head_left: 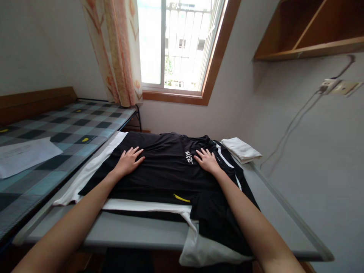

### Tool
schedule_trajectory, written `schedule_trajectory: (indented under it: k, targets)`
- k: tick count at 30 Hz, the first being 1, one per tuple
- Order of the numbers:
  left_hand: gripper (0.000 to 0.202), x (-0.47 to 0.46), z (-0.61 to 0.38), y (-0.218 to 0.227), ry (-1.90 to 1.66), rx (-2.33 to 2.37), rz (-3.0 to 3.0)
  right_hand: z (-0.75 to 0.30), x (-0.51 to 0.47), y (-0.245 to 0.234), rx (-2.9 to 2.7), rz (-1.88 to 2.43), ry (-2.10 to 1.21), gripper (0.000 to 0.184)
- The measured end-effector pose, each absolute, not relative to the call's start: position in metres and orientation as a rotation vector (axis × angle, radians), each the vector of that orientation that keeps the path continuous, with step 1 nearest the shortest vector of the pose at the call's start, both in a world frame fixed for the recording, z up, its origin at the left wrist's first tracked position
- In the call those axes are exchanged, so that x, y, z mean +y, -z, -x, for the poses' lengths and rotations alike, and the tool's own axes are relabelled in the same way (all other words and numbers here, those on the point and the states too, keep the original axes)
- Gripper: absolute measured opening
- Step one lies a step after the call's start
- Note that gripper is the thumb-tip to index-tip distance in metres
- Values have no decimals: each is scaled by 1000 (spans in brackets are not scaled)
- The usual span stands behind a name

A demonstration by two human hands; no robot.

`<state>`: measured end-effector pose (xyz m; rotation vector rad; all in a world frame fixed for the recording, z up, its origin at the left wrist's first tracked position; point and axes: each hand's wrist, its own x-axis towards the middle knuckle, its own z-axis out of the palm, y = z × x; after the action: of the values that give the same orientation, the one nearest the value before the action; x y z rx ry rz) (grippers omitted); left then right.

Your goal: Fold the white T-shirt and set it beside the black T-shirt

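A black T-shirt (162, 167) with white lettering lies spread on the grey table, its collar end toward the right. Flat on its left part rests my left hand (128, 161), fingers spread. My right hand (208, 160) lies with fingers apart just right of the white lettering. Beneath the black cloth, a white garment (148, 206) shows along the left and near edges. One black sleeve (209, 216) and a white sleeve (207, 250) hang toward the table's near edge. A small yellow strip (181, 198) sits by the near side seam.
A folded white cloth (240, 149) lies at the far right of the grey table (280, 212). On the left stands a bed with a checked mattress (93, 121) and a paper sheet (25, 155). Cables (292, 121) hang from a wall socket at right, below a wooden shelf (307, 49).
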<state>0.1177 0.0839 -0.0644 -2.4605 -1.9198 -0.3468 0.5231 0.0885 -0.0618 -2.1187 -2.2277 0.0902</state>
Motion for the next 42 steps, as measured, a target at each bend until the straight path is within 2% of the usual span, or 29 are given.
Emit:
schedule_trajectory:
  k: [7, 10, 18, 42]
  targets:
    - [49, 73, -134, 62, 579, -1565, 2520, -528, 86, 62, -2218, 2159, -91, 64]
    - [49, 66, -147, 64, 548, -1492, 2667, -527, 84, 61, -2219, 2128, -95, 63]
    - [50, 64, -153, 70, 360, -1533, 2772, -526, 82, 62, -2192, 2119, -110, 61]
    - [51, 63, -152, 70, 339, -1540, 2764, -525, 81, 62, -2189, 2114, -106, 62]
